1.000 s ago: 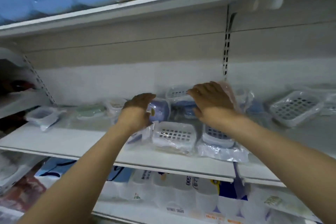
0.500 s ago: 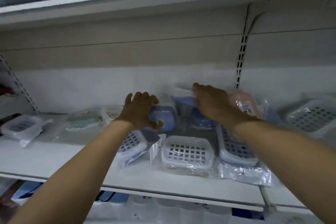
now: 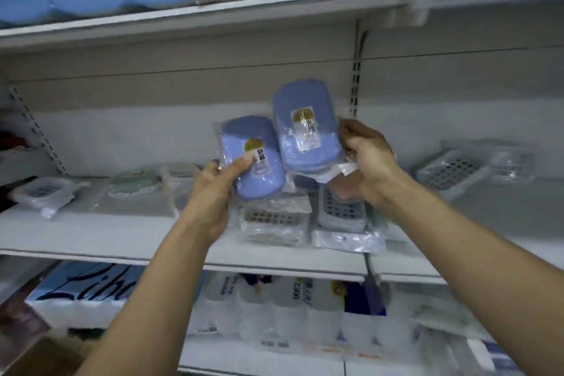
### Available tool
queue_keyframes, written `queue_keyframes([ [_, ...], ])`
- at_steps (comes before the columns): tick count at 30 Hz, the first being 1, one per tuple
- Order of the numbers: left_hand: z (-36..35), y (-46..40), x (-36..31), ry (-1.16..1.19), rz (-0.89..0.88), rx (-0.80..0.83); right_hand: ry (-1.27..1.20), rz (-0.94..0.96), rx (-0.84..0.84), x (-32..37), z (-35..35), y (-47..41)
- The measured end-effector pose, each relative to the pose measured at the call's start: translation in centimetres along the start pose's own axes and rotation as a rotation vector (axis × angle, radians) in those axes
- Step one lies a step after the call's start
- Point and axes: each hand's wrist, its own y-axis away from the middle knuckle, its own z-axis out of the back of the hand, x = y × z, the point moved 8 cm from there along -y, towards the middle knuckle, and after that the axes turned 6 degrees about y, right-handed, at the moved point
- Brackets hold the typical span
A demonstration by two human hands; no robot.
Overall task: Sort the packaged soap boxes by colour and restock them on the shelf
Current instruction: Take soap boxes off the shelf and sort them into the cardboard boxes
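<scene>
Head view, and we've got two blue soap boxes up in the air at once! Left hand [image 3: 213,192] grips the lower blue soap box [image 3: 253,159], thumb pressed on its label, fingers curled behind it. Right hand [image 3: 369,162] pinches the plastic wrap at the edge of the upper blue soap box [image 3: 305,128], fingers closed on the film. The two boxes overlap slightly, both lifted clear above the shelf [image 3: 122,241], flat faces toward the camera.

So where does the sort stand? By my read, early to middling. The blues are being gathered as a pair, but they have no spot of their own on the shelf yet. Below the hands a jumble waits: a white slotted soap box [image 3: 271,220] in its bag, a grey-blue slotted one [image 3: 341,210] just beside it, and something pinkish [image 3: 341,186] tucked behind the right hand, too hidden to name for sure. Off to the left sits a green soap box [image 3: 134,181], and further left a white bagged one [image 3: 42,192]; well apart on the right, another white slotted box [image 3: 451,168].

Colours look mixed in that middle heap, so plenty is left: place the blues together, then group the whites, the green, the pink.
</scene>
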Motion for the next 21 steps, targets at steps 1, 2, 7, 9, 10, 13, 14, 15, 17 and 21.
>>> queue_keyframes([
  [1,-1.6,2.1,1.0,0.057,0.035,0.040,0.010,-0.015,0.009,0.4,1.6,1.8],
  [2,-3.2,4.2,2.0,0.092,0.068,0.068,0.023,-0.032,0.013,0.7,3.5,3.7],
  [7,-11.4,14.0,7.6,0.088,0.181,0.154,0.114,-0.098,-0.034,2.7,14.6,13.6],
  [9,-15.2,18.0,10.2,0.116,0.220,0.191,0.174,-0.135,-0.074,3.2,19.6,17.6],
  [10,-17.2,20.0,11.6,0.135,0.242,0.211,0.239,-0.152,-0.095,3.5,22.2,19.7],
  [13,-23.4,26.3,16.1,0.167,0.333,0.270,0.538,-0.212,-0.155,4.4,30.1,26.3],
  [14,-25.4,28.4,17.7,0.179,0.366,0.292,0.614,-0.225,-0.171,4.9,32.6,28.5],
  [15,-27.2,30.3,19.2,0.185,0.397,0.313,0.675,-0.246,-0.176,5.2,35.0,30.6],
  [17,-30.8,33.9,22.2,0.168,0.464,0.353,0.771,-0.329,-0.178,5.9,39.3,34.4],
  [21,-37.1,39.5,28.0,0.133,0.575,0.425,0.849,-0.485,-0.186,6.1,46.9,40.2],
])
